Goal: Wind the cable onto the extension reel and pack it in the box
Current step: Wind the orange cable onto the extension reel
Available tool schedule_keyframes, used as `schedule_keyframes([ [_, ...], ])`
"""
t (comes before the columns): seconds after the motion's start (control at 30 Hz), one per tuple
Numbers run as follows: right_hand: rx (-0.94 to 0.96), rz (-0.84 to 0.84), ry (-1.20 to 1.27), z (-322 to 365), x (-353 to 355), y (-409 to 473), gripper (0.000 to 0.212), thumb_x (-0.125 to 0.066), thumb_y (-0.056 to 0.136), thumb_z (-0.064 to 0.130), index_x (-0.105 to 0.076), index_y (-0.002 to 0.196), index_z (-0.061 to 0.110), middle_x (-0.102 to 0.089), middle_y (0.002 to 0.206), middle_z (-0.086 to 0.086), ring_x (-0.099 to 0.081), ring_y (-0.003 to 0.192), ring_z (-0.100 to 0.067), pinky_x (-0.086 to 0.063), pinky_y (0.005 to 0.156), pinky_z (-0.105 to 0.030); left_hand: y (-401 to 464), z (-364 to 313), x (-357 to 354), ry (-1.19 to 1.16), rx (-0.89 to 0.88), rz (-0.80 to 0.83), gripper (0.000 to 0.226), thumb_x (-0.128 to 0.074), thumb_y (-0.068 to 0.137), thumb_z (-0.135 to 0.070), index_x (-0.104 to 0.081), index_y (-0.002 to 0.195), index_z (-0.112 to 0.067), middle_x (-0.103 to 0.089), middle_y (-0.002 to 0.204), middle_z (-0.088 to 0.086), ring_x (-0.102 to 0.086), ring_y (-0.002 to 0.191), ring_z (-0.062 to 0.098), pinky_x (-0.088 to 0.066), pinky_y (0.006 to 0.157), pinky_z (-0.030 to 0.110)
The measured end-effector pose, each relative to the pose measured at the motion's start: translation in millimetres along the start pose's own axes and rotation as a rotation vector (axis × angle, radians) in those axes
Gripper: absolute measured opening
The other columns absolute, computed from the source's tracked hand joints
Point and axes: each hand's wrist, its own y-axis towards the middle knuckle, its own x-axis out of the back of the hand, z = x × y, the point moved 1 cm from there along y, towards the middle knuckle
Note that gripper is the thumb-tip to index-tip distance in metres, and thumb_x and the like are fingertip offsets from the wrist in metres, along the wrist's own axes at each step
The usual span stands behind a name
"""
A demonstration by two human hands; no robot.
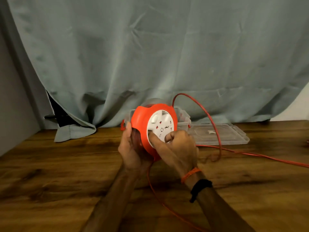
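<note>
I hold an orange extension reel (pixel 143 121) with a white socket face above the wooden table (pixel 66 164). My left hand (pixel 132 148) grips the reel's left side and underside. My right hand (pixel 178 144) has its fingers curled against the white face, gripping near its lower rim. An orange cable (pixel 215 124) loops up behind the reel, arcs down to the right, and trails off along the table to the right edge; another stretch runs down from the reel toward me. A clear plastic box (pixel 184 119) stands behind the reel, mostly hidden by it.
The box's clear lid (pixel 222 134) lies flat on the table to the right of the box. A grey-green curtain (pixel 150 56) hangs behind the table, its hem resting on the back edge. A grey wall (pixel 15 97) borders the left.
</note>
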Motion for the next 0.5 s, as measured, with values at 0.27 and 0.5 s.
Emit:
schedule_keyframes([
  [0.27, -0.091, 0.187, 0.239, 2, 6, 4, 0.067, -0.067, 0.074, 0.062, -0.058, 0.051, -0.001, -0.061, 0.046, 0.0, -0.06, 0.048, -0.005, -0.045, 0.047, -0.018, -2, 0, -4, 0.021, -0.017, 0.024, 0.042, -0.041, 0.098, -0.037, -0.069, 0.102, -0.007, -0.079, 0.085, 0.01, -0.076, 0.076, 0.02, -0.061, 0.063, 0.03],
  [0.5, 0.325, 0.119, -0.042, -10, 27, 24, 0.028, -0.076, 0.072, 0.04, -0.066, 0.091, 0.021, -0.043, 0.05, 0.021, -0.048, 0.048, 0.003, -0.039, 0.053, -0.01, -1, -6, 1, -0.043, 0.072, 0.059, 0.061, -0.028, 0.1, -0.052, -0.065, 0.124, -0.01, -0.074, 0.115, 0.016, -0.072, 0.104, 0.031, -0.061, 0.079, 0.043],
])
